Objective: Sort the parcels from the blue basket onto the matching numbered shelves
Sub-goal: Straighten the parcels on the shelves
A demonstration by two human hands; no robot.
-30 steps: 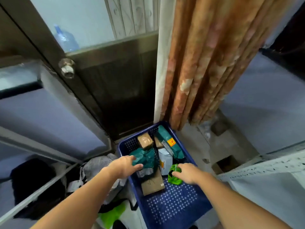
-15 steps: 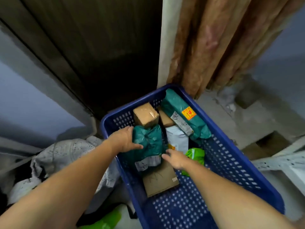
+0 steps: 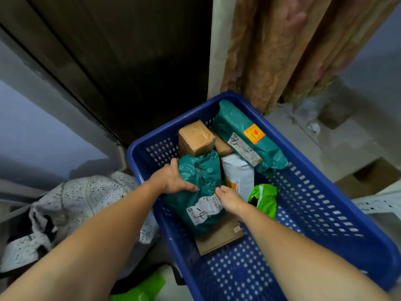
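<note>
The blue basket point(image 3: 321, 187) stands on the floor and holds several parcels. My left hand point(image 3: 171, 179) grips the left side of a dark green bag parcel point(image 3: 201, 177) with a white label. My right hand point(image 3: 230, 199) holds that same parcel's right edge, fingers curled under it. Behind it sits a small brown box point(image 3: 195, 137), and a longer green bag point(image 3: 245, 135) with an orange sticker leans at the back right. A white bag point(image 3: 238, 172) and a bright green bag point(image 3: 265, 198) lie to the right. A flat brown box point(image 3: 219, 237) lies under the held parcel.
A dark door point(image 3: 121, 61) rises behind the basket, and a patterned curtain point(image 3: 293, 46) hangs at the right. A spotted grey cloth bundle point(image 3: 76, 205) lies left of the basket. A white perforated shelf edge point(image 3: 379, 203) shows at the right. No shelf numbers are visible.
The view has closed in on the basket. My right hand left the bright green bag and moved left onto the dark green parcel, which both hands now hold.
</note>
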